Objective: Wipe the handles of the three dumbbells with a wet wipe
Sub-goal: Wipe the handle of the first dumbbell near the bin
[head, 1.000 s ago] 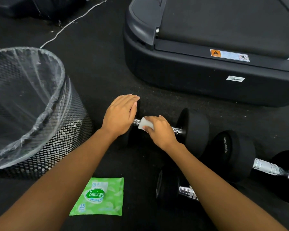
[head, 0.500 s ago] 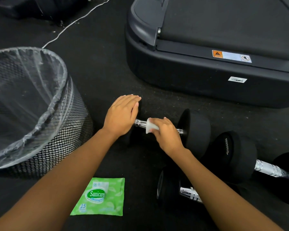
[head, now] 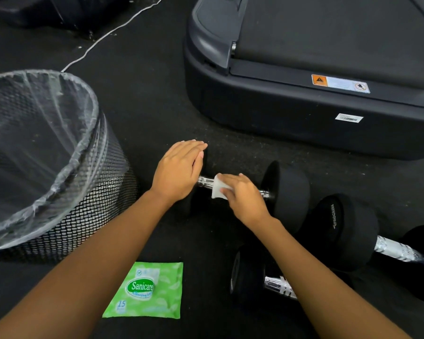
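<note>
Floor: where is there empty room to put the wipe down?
The widest bare floor lies between the mesh bin and the treadmill, beyond the left hand. A narrow strip runs between the wipes pack and the nearest dumbbell. The right side is crowded, with the other two dumbbells close by.

1. A gym — a dark grey plastic treadmill base [head: 291,133] with an orange warning label sits at the back.
2. Black round-headed dumbbells with chrome handles [head: 348,231] lie close together.
3. Speckled black rubber flooring [head: 145,106] runs underneath — gym matting.
</note>
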A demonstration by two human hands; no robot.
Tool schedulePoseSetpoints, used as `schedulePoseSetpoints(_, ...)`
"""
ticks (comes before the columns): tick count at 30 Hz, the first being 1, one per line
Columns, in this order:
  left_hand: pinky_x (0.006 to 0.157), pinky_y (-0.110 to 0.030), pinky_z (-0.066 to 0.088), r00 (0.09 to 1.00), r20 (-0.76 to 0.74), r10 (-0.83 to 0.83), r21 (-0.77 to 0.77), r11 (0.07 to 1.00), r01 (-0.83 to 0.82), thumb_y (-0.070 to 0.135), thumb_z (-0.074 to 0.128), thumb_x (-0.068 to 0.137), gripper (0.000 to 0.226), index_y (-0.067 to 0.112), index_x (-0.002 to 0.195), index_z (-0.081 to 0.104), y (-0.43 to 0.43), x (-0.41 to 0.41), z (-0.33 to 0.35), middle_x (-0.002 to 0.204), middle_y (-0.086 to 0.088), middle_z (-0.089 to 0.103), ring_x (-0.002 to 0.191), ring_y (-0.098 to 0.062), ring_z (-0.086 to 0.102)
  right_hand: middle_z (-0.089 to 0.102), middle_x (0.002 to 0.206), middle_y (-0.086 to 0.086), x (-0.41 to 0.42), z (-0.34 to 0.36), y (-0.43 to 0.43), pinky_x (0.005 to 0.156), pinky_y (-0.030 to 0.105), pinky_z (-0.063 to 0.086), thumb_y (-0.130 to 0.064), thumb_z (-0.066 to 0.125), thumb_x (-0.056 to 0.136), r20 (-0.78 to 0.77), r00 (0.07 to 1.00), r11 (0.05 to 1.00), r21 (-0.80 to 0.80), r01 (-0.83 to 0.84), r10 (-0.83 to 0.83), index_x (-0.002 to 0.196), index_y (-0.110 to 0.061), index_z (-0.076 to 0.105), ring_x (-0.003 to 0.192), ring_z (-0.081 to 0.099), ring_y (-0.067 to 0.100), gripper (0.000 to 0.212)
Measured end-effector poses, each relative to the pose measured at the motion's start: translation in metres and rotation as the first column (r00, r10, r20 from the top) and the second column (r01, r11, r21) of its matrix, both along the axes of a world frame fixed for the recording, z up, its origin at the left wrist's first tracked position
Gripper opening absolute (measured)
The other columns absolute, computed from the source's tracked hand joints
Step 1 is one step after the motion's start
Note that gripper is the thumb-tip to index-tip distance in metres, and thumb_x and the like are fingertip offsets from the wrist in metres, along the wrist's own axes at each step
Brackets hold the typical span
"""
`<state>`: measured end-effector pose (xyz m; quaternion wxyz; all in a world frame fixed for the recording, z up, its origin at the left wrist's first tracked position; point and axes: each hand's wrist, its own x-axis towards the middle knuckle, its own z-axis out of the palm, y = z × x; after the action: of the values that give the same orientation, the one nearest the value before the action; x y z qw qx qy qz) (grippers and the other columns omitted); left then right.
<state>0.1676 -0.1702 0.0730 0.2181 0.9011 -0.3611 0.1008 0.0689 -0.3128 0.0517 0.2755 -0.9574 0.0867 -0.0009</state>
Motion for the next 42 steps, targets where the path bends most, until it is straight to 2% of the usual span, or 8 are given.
schedulePoseSetpoints(3, 0.108, -0.025, 0.023, 1.000, -0.006, -0.002, -0.001, 1.000, 0.002, 0.029, 0.027, 0.096, 0.047, 0.009, 0.123, 0.059, -0.001, 0.001, 0.001, 0.124, -0.005, 0.062, 0.122, -0.016, 0.051, 0.056, 0.131, 0.005, 0.006, 0.001, 0.006, 0.113, 0.027, 0.016, -0.014, 0.046, 0.096, -0.021, 0.994, 0.992, 0.054, 0.112, -0.111, 0.130, -0.010, 0.052, 0.123, 0.048, 0.019, 0.034)
schedulePoseSetpoints(8, 0.108, -0.027, 0.024, 1.000, -0.018, 0.010, 0.004, 1.000, -0.010, 0.024, 0.032, 0.097, 0.041, 0.009, 0.124, 0.058, -0.002, 0.002, 0.001, 0.125, -0.006, 0.061, 0.123, -0.016, 0.050, 0.063, 0.113, 0.012, 0.032, -0.001, 0.031, 0.106, 0.031, 0.027, -0.008, 0.047, 0.094, -0.056, 0.996, 0.993, -0.106, 0.061, -0.067, 0.117, -0.006, 0.058, 0.106, 0.056, 0.028, 0.026)
schedulePoseSetpoints(15, 0.108, -0.026, 0.024, 1.000, -0.003, 0.000, 0.010, 1.000, 0.000, 0.030, 0.025, 0.096, 0.047, 0.010, 0.124, 0.058, 0.000, 0.001, 0.000, 0.125, -0.005, 0.061, 0.122, -0.015, 0.050, 0.058, 0.128, 0.008, 0.011, 0.000, 0.012, 0.114, 0.026, 0.015, -0.011, 0.046, 0.096, 0.030, 0.999, 0.998, -0.061, 0.014, -0.012, 0.130, -0.009, 0.050, 0.119, 0.051, 0.018, 0.035)
schedulePoseSetpoints(21, 0.108, -0.025, 0.024, 1.000, -0.004, -0.001, 0.002, 1.000, 0.001, 0.028, 0.026, 0.096, 0.047, 0.009, 0.123, 0.059, -0.001, 0.001, 0.000, 0.124, -0.005, 0.061, 0.122, -0.016, 0.051, 0.060, 0.113, 0.016, 0.044, 0.016, 0.012, 0.080, 0.035, 0.041, -0.025, 0.038, 0.098, -0.344, 0.930, 0.991, -0.015, 0.133, -0.130, 0.112, -0.006, 0.058, 0.106, 0.055, 0.033, 0.031)
schedulePoseSetpoints(29, 0.107, -0.025, 0.023, 1.000, -0.007, 0.005, 0.002, 1.000, -0.005, 0.029, 0.025, 0.096, 0.048, 0.009, 0.124, 0.058, -0.001, 0.001, 0.000, 0.125, -0.005, 0.061, 0.123, -0.015, 0.050, 0.059, 0.111, 0.012, 0.045, 0.013, 0.000, 0.090, 0.043, 0.045, -0.032, 0.033, 0.100, -0.389, 0.921, 0.986, 0.155, 0.058, 0.007, 0.118, -0.012, 0.056, 0.100, 0.056, 0.025, 0.035)
schedulePoseSetpoints(33, 0.108, -0.025, 0.022, 1.000, -0.007, 0.000, -0.006, 1.000, 0.000, 0.029, 0.026, 0.096, 0.047, 0.009, 0.123, 0.059, -0.001, 0.001, 0.000, 0.125, -0.005, 0.061, 0.123, -0.015, 0.050, 0.061, 0.108, 0.012, 0.052, 0.013, -0.006, 0.087, 0.040, 0.046, -0.035, 0.032, 0.099, -0.469, 0.883, 0.994, 0.080, 0.069, -0.024, 0.109, -0.012, 0.059, 0.095, 0.057, 0.026, 0.037)
schedulePoseSetpoints(36, 0.107, -0.025, 0.022, 1.000, -0.004, 0.003, 0.009, 1.000, -0.003, 0.030, 0.026, 0.096, 0.048, 0.009, 0.124, 0.058, -0.001, 0.001, 0.000, 0.125, -0.006, 0.061, 0.123, -0.015, 0.050, 0.060, 0.110, 0.013, 0.053, 0.015, 0.006, 0.087, 0.041, 0.045, -0.033, 0.033, 0.099, -0.431, 0.902, 0.999, 0.035, 0.033, -0.014, 0.112, -0.009, 0.057, 0.099, 0.057, 0.028, 0.036)
schedulePoseSetpoints(42, 0.107, -0.026, 0.024, 1.000, -0.008, 0.006, 0.001, 1.000, -0.006, 0.029, 0.027, 0.096, 0.047, 0.009, 0.123, 0.059, 0.000, 0.000, 0.001, 0.123, -0.006, 0.062, 0.121, -0.015, 0.051, 0.057, 0.115, 0.006, 0.023, 0.002, 0.015, 0.098, 0.030, 0.036, -0.023, 0.054, 0.092, -0.022, 0.999, 0.997, -0.065, -0.046, 0.044, 0.117, -0.012, 0.053, 0.110, 0.049, 0.020, 0.027)
